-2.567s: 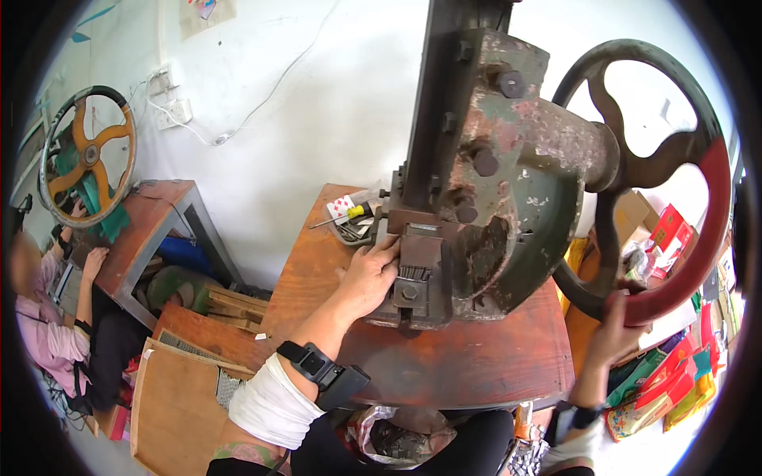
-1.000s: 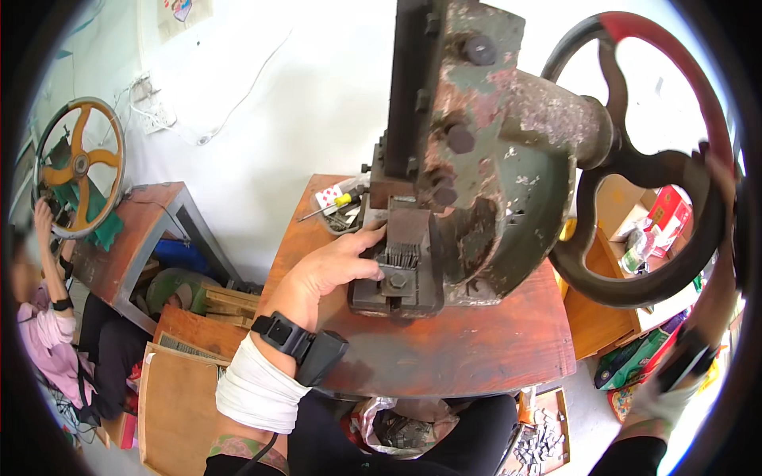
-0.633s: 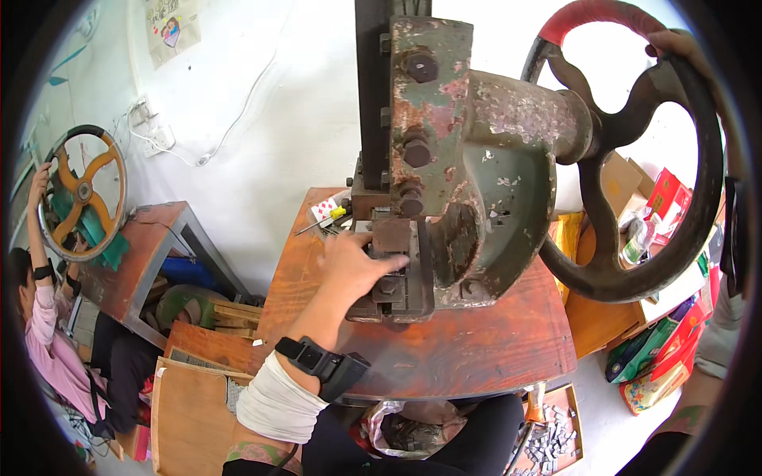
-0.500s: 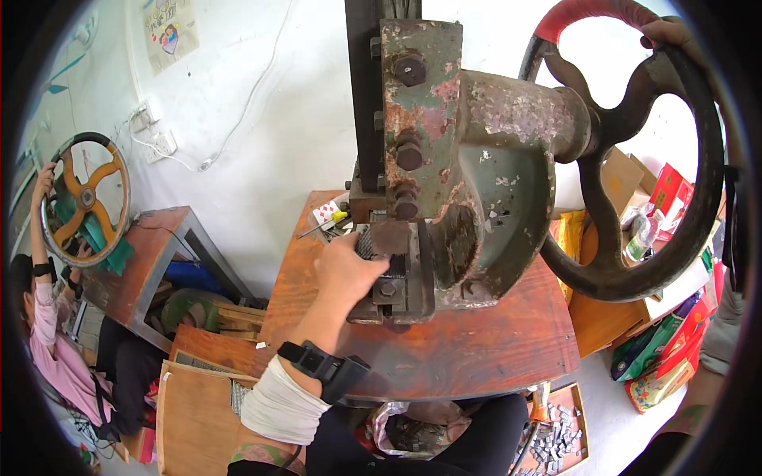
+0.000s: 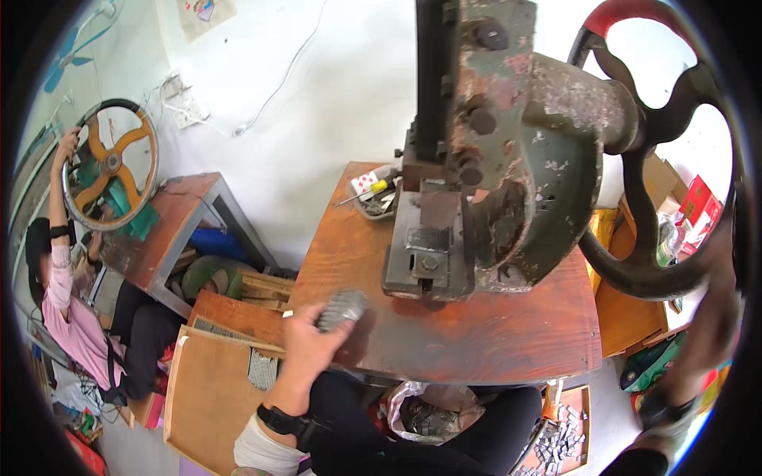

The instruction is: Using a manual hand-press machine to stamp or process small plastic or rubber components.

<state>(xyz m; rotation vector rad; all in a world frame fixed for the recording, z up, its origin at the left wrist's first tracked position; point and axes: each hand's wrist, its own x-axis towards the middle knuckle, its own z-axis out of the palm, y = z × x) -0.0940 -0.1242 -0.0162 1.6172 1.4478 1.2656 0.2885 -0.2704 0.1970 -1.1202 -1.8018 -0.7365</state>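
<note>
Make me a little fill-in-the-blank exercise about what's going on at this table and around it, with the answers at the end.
1. The person's ____ hand holds a ribbed gray block.
2. The screwdriver handle is coloured ____.
3. On the press, the dark handwheel has a ____ section of rim.
4. The co-worker's top is ____.

Missing words: left; yellow; red; pink.

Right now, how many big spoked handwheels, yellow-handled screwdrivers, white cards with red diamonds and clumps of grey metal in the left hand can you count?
Big spoked handwheels: 2 (black-and-red wheel, orange-spoked wheel)
Yellow-handled screwdriver: 1
White card with red diamonds: 1
Ridged grey metal clump in the left hand: 1
Total: 5
</note>
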